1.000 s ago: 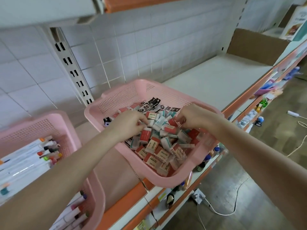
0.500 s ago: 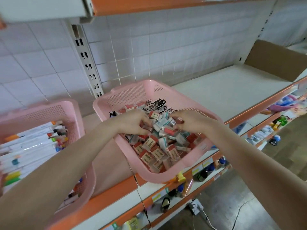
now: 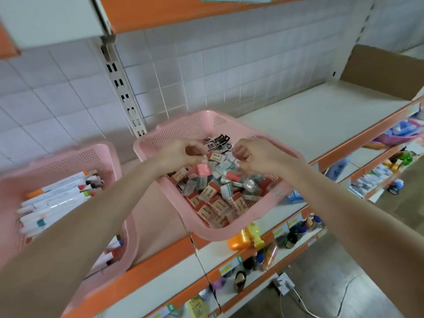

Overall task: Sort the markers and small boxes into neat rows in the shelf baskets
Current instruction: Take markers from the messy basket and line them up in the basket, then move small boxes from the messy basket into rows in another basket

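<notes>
Markers (image 3: 57, 198) lie roughly parallel in the left basket (image 3: 68, 154) on the shelf (image 3: 309, 115). My left hand (image 3: 179, 154) pinches a coral box (image 3: 203, 170) just above the jumbled small boxes (image 3: 215, 198) in the right basket (image 3: 229, 235). My right hand (image 3: 257, 157) is curled close beside it; can't tell if it holds anything. Best bet: clear a back corner, turn boxes same face up, build a row along the wall. Versus half a second ago, both hands have lifted out of the pile.
</notes>
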`<state>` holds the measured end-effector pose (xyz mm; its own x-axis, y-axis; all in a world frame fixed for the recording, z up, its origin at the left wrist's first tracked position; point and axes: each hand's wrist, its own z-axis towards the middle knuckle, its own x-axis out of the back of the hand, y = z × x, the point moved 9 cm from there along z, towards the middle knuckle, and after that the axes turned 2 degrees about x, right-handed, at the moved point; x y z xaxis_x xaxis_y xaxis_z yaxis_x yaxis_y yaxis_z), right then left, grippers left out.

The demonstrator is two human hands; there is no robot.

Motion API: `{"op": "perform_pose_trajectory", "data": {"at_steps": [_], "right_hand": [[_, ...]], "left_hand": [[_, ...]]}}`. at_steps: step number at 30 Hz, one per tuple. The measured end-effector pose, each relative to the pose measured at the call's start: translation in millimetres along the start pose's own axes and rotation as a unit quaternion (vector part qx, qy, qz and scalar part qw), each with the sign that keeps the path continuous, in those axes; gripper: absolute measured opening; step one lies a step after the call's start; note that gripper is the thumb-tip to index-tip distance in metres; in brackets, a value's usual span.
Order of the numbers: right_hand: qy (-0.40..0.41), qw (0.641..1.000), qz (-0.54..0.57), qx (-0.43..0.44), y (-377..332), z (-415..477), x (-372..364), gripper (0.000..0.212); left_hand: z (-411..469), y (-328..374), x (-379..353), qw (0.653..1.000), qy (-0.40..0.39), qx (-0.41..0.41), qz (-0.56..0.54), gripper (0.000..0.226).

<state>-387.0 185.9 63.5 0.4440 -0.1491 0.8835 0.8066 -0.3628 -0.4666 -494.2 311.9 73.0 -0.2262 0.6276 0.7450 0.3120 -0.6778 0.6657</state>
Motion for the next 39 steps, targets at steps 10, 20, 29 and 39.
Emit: {"op": "perform_pose_trajectory", "data": {"at_steps": [10, 20, 29, 39], "right_hand": [[0.022, 0.991, -0.043, 0.125, -107.0, 25.9, 24.3, 0.036], [-0.05, 0.93, -0.014, 0.364, -337.0, 49.3, -79.7, 0.032], [-0.154, 0.88, 0.075, 0.443, -506.8, 14.6, -175.1, 0.021], [-0.147, 0.876, 0.059, 0.455, -637.7, -22.3, -279.8, 0.026]], "left_hand": [[-71.6, -30.7, 99.7, 0.974, 0.164, 0.047, -0.147, 0.023], [-305.4, -137.7, 197.6, 0.904, 0.376, 0.177, -0.101, 0.026], [-514.2, -205.8, 224.4, 0.821, 0.481, 0.281, -0.125, 0.02], [-649.1, -254.6, 260.5, 0.825, 0.477, 0.285, -0.103, 0.015]]}}
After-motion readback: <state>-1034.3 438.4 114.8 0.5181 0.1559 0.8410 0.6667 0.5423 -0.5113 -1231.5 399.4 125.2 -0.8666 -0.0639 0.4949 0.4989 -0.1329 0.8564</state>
